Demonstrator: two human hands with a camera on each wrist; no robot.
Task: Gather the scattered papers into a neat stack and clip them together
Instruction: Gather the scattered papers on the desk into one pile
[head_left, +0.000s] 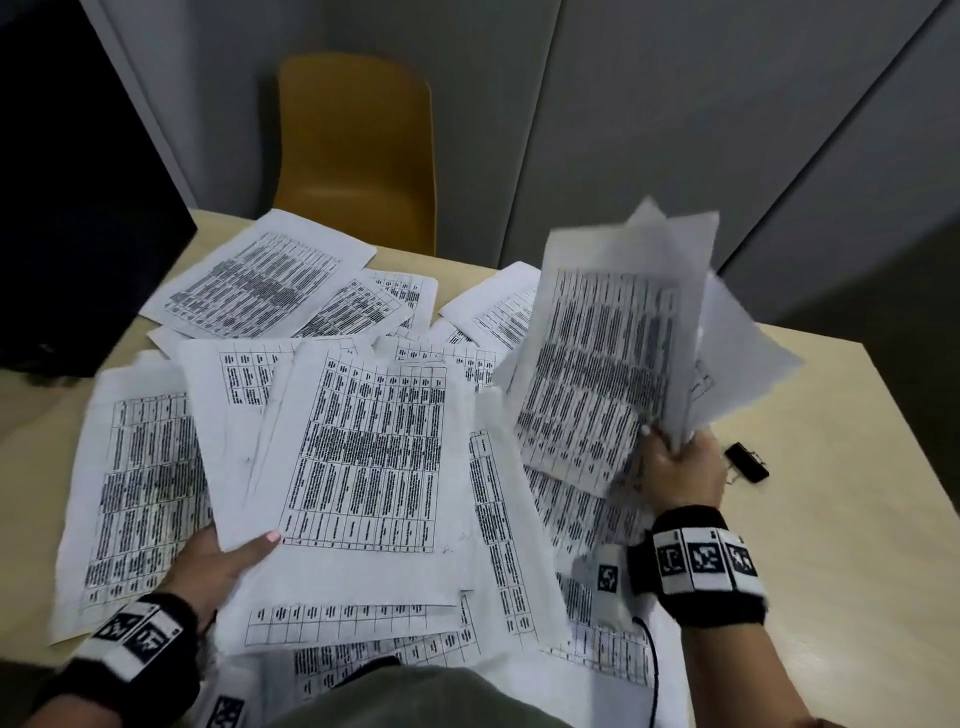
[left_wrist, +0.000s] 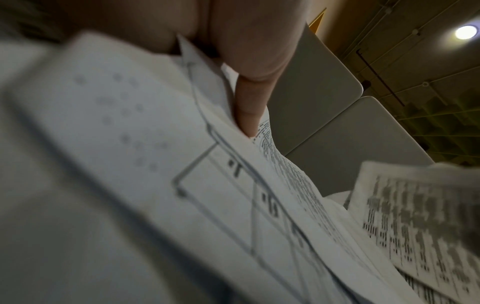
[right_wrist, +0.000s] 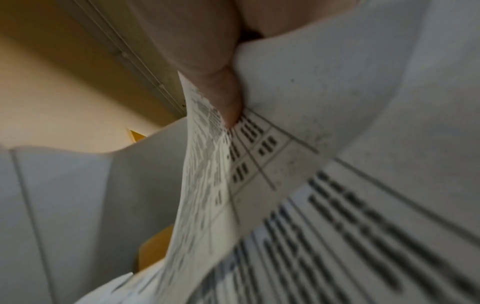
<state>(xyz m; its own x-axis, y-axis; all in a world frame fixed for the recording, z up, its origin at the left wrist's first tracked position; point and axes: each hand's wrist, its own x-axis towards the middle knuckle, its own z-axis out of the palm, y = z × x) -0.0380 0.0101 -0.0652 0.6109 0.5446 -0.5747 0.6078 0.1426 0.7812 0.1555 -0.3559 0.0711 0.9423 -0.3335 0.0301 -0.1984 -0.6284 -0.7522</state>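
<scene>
Several white sheets printed with black tables (head_left: 270, 280) lie scattered and overlapping across a beige table (head_left: 857, 519). My right hand (head_left: 675, 462) grips a fanned bunch of sheets (head_left: 608, 364) by its lower edge and holds it upright above the table's right half; the right wrist view shows the thumb (right_wrist: 228, 98) pinching those sheets (right_wrist: 363, 144). My left hand (head_left: 228, 556) holds the near corner of a sheet (head_left: 363, 447) in the middle, thumb on top, and the left wrist view shows that thumb (left_wrist: 249, 111) on the paper (left_wrist: 182, 164). A black binder clip (head_left: 746, 461) lies on the bare table just right of my right hand.
A mustard-yellow chair (head_left: 358, 150) stands behind the table's far edge. A dark panel (head_left: 78, 208) rises at the back left. Grey cabinet doors (head_left: 675, 104) fill the background. Bare tabletop shows on the right side, around the clip.
</scene>
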